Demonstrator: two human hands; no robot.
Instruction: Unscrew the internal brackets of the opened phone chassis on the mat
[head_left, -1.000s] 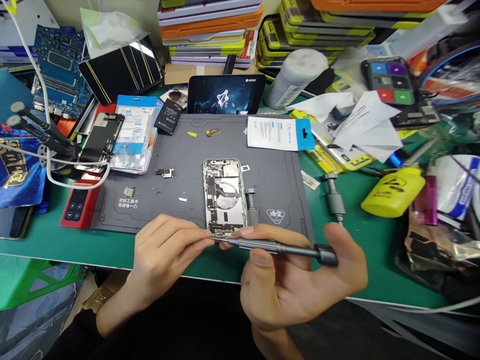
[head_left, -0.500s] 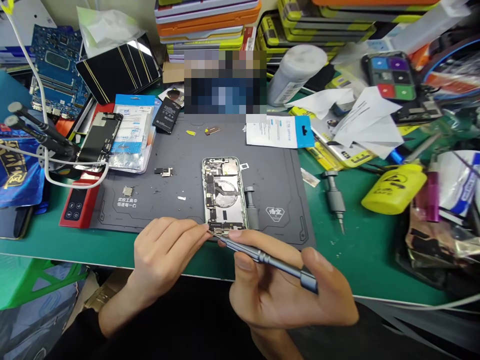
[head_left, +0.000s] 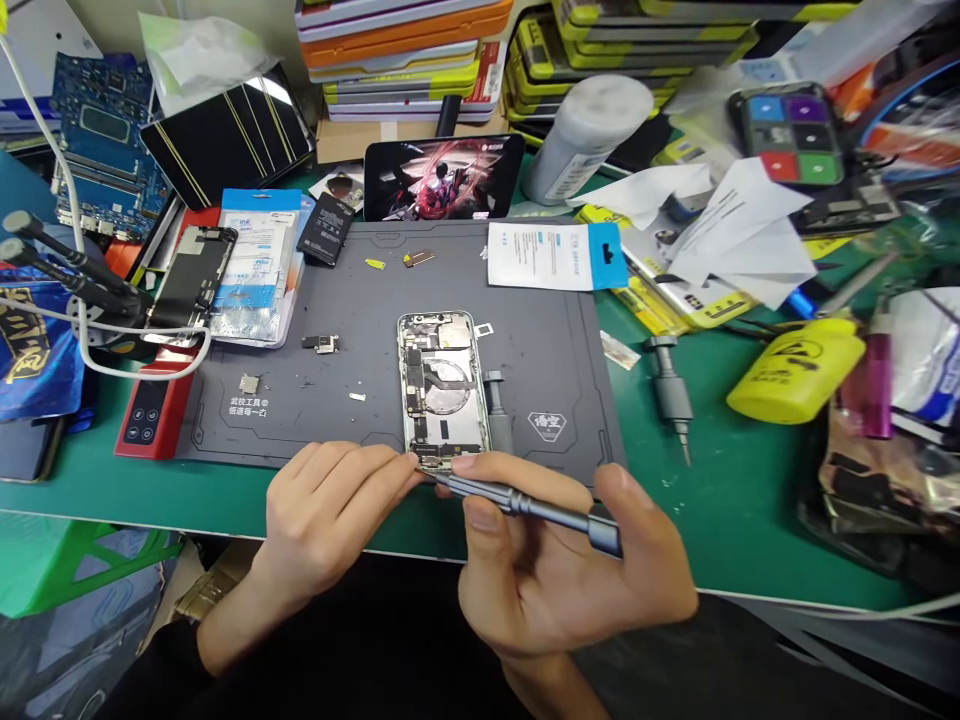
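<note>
An opened phone [head_left: 444,390] with its inner boards and round coil exposed lies on the grey mat [head_left: 360,300]. My left hand [head_left: 330,515] is closed, its fingertips pressed together at the phone's lower left corner. My right hand [head_left: 577,580] grips a grey precision screwdriver [head_left: 525,503], held nearly level. The screwdriver's thin tip points at the phone's bottom edge beside my left fingertips; its exact contact is hidden. A second grey screwdriver [head_left: 497,420] lies along the phone's right side. A small SIM tray [head_left: 484,330] is near the upper right edge.
Small parts [head_left: 322,344] lie left of the phone. A lit phone [head_left: 442,180] leans at the back, near a battery [head_left: 327,228]. Another screwdriver [head_left: 669,390] and a yellow bottle [head_left: 796,370] lie to the right. A white cable [head_left: 142,373] loops at the left.
The whole view has shifted slightly. The screwdriver's handle end has swung a little up and left with my right hand. My left hand stays at the phone's corner.
</note>
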